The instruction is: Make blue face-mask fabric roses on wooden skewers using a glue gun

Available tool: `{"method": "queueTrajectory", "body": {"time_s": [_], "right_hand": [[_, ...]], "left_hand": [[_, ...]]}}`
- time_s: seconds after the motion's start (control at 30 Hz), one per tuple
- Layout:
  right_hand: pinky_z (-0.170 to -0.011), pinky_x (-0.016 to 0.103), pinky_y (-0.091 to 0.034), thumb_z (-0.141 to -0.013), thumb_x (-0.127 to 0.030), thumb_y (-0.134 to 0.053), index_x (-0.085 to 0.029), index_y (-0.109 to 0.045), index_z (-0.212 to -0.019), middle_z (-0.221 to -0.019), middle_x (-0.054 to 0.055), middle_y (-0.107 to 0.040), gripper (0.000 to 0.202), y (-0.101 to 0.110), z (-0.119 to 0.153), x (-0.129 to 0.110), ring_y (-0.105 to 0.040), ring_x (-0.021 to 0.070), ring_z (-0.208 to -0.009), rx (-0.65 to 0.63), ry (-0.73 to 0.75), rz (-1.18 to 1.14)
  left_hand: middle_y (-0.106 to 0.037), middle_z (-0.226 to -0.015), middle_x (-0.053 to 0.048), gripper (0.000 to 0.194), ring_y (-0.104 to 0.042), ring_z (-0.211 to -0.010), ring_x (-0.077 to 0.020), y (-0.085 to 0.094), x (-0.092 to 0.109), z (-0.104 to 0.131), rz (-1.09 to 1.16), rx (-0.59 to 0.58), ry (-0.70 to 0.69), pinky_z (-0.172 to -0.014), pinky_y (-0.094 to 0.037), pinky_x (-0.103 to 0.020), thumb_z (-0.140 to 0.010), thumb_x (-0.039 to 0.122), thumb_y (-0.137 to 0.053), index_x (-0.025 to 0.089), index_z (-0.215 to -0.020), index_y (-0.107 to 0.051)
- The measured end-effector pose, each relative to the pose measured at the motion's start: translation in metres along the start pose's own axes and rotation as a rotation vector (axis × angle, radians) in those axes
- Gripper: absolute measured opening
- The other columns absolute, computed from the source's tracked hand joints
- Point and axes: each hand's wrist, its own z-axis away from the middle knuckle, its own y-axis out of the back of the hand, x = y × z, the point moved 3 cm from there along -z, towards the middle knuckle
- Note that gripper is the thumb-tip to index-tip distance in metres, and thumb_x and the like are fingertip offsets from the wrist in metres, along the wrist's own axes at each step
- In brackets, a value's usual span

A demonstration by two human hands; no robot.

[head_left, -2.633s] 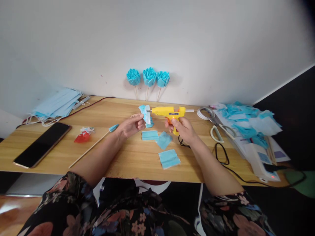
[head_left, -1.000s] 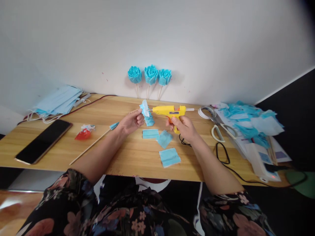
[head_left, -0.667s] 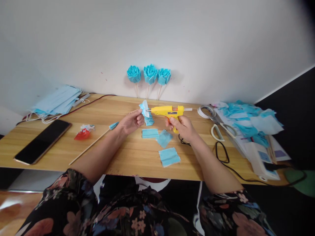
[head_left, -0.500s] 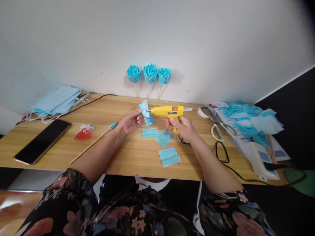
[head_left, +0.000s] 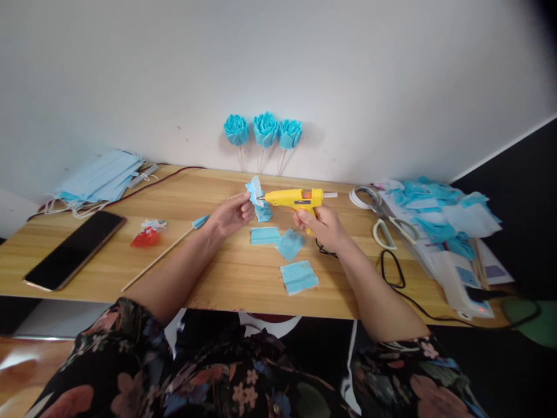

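Observation:
Between thumb and fingertips, my left hand (head_left: pixel 232 216) pinches a small blue-and-white fabric piece (head_left: pixel 255 187). My right hand (head_left: pixel 322 226) grips a yellow glue gun (head_left: pixel 289 198) by its handle, a white glue stick poking out of its back. The gun's nozzle points left and meets the fabric piece, or lies just in front of it. Below the hands, several blue fabric squares (head_left: pixel 299 277) lie on the wooden table (head_left: pixel 235 273). Beside my left wrist rests a thin wooden stick (head_left: pixel 159 260) with a blue wrapped tip.
Three blue fabric flowers (head_left: pixel 265 130) on sticks lean on the wall. Face masks (head_left: pixel 102 177), a phone (head_left: pixel 76 249) and a red plastic packet (head_left: pixel 147 235) lie left. Scissors (head_left: pixel 383 215), a blue fabric pile (head_left: pixel 444 209), a white power strip (head_left: pixel 463 284) and a black cord (head_left: pixel 418 310) are right.
My right hand and the glue gun have shifted very slightly left, with the nozzle moving along the fabric piece. My left hand keeps its place and its pinch.

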Motion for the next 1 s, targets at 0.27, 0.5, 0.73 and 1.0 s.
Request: {"method": "queueTrajectory", "body": {"time_s": [0.27,0.5,0.73,1.0], "right_hand": [[-0.061,0.027,-0.044,-0.091,-0.069,-0.050,-0.019,-0.058,-0.072,-0.068,0.002,-0.059,0.054,0.001,0.000,0.000,-0.055,0.0137,-0.062,0.006,0.000,0.041],[-0.057,0.026,-0.043,-0.090,-0.064,-0.053,-0.020,-0.057,-0.070,-0.066,0.002,-0.058,0.049,0.000,0.001,-0.005,-0.053,0.0134,-0.060,0.017,-0.024,0.063],[-0.059,0.027,-0.043,-0.088,-0.066,-0.055,-0.019,-0.061,-0.071,-0.067,0.003,-0.060,0.051,0.001,0.000,0.000,-0.054,0.0143,-0.061,-0.005,-0.065,0.077],[-0.072,0.032,-0.051,-0.089,-0.071,-0.055,-0.021,-0.072,-0.081,-0.086,0.006,-0.073,0.053,0.005,-0.001,0.004,-0.063,0.0178,-0.072,-0.124,-0.066,-0.168]], "left_hand": [[-0.040,-0.048,0.005,0.041,-0.038,-0.044,-0.0074,0.000,0.001,0.000,0.010,0.009,-0.003,-0.047,-0.033,-0.021,-0.095,0.021,-0.063,0.015,-0.058,-0.049],[-0.041,-0.048,0.005,0.043,-0.039,-0.044,-0.0069,0.001,0.002,0.000,-0.008,0.020,-0.023,-0.047,-0.033,-0.021,-0.093,0.024,-0.068,0.015,-0.056,-0.048],[-0.042,-0.047,0.005,0.044,-0.040,-0.043,-0.0061,0.001,0.002,-0.001,-0.021,0.027,-0.032,-0.046,-0.033,-0.021,-0.089,0.026,-0.074,0.015,-0.055,-0.048],[-0.041,-0.046,0.007,0.041,-0.039,-0.041,-0.0055,0.013,0.007,-0.007,0.062,0.127,-0.105,-0.044,-0.032,-0.020,-0.088,0.022,-0.073,0.017,-0.058,-0.046]]}}
